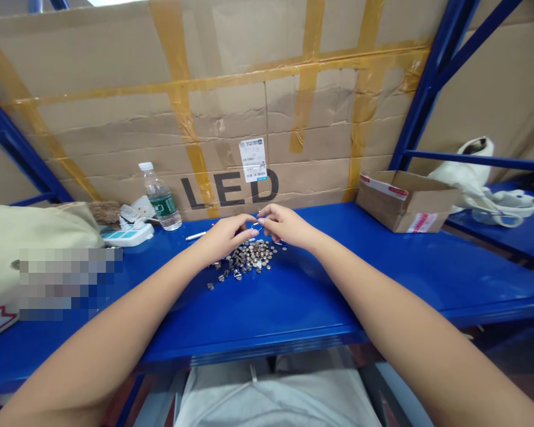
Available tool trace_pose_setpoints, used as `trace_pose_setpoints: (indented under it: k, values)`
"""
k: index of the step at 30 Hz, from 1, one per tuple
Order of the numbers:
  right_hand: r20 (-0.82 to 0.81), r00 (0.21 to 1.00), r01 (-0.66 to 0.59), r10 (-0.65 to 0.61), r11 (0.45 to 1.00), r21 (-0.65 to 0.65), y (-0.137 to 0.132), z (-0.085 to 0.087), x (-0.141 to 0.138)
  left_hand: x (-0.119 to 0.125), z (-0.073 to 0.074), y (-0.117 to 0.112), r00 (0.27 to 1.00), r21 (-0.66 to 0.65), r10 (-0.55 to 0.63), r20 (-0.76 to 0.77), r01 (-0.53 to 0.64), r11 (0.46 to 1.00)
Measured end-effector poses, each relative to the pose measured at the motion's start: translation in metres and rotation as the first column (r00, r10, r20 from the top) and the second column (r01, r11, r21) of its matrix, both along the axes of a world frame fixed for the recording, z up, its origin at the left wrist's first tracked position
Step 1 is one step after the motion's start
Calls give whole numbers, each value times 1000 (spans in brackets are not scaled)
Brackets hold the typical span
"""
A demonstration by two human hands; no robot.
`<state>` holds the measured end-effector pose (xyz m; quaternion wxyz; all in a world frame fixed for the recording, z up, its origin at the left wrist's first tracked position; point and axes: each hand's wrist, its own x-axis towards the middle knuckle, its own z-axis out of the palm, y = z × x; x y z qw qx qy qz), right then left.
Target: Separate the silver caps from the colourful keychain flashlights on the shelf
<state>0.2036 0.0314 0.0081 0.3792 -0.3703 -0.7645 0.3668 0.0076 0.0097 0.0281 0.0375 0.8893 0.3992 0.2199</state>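
Observation:
Above a pile of small, round, silvery metal pieces (253, 255), my two hands meet fingertip to fingertip. A thin, shiny wire loop (258, 227) shows between them. My right hand (287, 225) pinches it with thumb and forefinger. The thumb and forefinger of my left hand (226, 237) close in on the loop's other side; their exact contact is too small to make out. Part of the pile is hidden behind my left hand. A slim silver pen-like stick (196, 236) lies just left of that hand.
Behind stands a large taped cardboard sheet (222, 130) marked LED. On the blue table (267, 314) are a water bottle (161, 198), a power strip (129, 235), a pale bag (35, 237) at left and an open cardboard box (404, 201) at right. Blue shelf posts (436, 83) flank it.

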Motion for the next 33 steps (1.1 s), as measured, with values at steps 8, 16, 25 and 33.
trace_pose_setpoints:
  k: [8,16,25,33]
  values:
    - [157,987,6,-45,971,241,-7,4,1,3,6,-5,976,-117,78,202,-55,992]
    - [189,982,-62,18,971,229,-9,1,-3,5,-4,-2,902,-418,151,405,36,908]
    - [398,908,15,-131,959,283,-12,-2,-7,8,0,-6,942,-218,168,290,-106,970]
    - [396,911,-49,-111,927,372,-12,-3,-6,9,0,-8,967,-174,114,229,-75,982]
